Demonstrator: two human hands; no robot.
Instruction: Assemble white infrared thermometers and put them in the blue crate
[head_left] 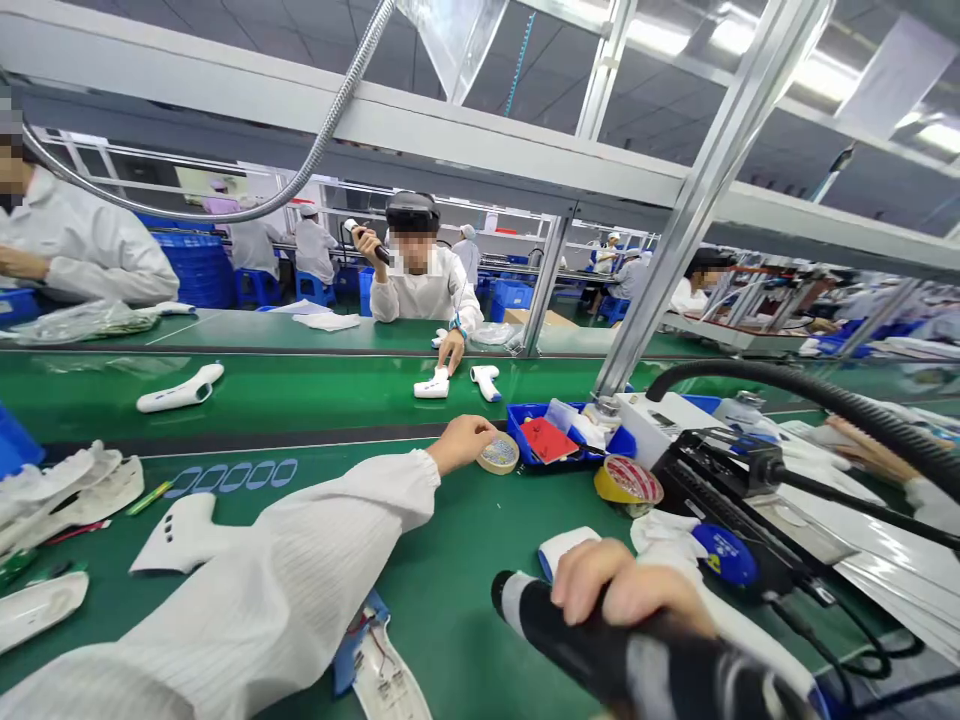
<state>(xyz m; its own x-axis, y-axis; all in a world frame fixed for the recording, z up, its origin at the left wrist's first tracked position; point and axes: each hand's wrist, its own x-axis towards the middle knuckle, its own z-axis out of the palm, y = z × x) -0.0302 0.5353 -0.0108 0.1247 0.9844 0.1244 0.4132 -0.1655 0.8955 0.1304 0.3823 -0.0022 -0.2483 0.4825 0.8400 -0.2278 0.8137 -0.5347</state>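
The left hand (pixel 461 440) rests just left of the tray (pixel 516 430). Its fingers are curled in narrow against the near rim of a pale roll (pixel 499 453) of tape. I cannot tell whether they pinch the roll or only touch it. The roll lies flat on the belt (pixel 465 560), just beside the tray's left corner.

I judge the roll light and stiff enough to keep its ring shape. Its outer face looks smooth and a little slippery, and any loose end would be sticky. The best hold is probably thumb inside the core and fingers on the outer wall (a pinch across the flat faces would also serve).

The right hand (pixel 622 590), well nearer than the tray, is wrapped tight around a black driver (pixel 592 640). The driver looks rigid and heavier, and its hose may tug at it.

A yellow roll (pixel 628 482) sits just right of the tray's near edge. A white shell (pixel 187 530) lies far to the tray's left.

A red card (pixel 546 438) in the tray shows no print I can read. A blue disc (pixel 724 556), nearer than the tray and to its right, bears a yellow mark too small to make out.
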